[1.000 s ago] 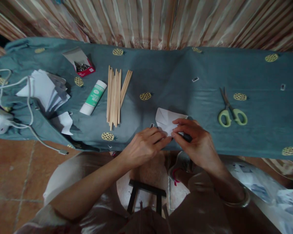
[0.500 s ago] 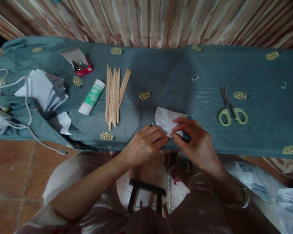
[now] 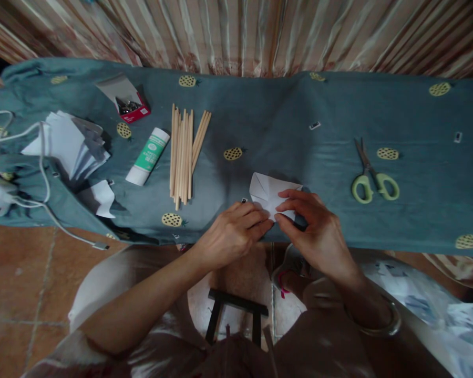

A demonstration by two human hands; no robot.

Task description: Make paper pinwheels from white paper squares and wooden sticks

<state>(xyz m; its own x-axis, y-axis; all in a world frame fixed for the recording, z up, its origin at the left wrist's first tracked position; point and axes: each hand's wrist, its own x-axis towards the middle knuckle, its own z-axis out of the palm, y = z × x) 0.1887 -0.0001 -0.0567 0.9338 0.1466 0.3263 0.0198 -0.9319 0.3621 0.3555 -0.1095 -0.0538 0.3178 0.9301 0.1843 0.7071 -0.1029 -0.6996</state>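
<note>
Little moved since earlier, both hands stay put | left hand (image 3: 230, 236) and right hand (image 3: 319, 236) pinch near corner of folded paper (image 3: 266, 191), lying at worktop (image 3: 279, 131) near edge | judged best: align edges, press crease flat.

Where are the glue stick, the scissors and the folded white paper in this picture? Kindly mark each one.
glue stick (image 3: 147, 156), head view, on its green label.
scissors (image 3: 368, 167), head view, at the joint of the blades.
folded paper (image 3: 266, 190), head view, on its far uncovered part.
</note>
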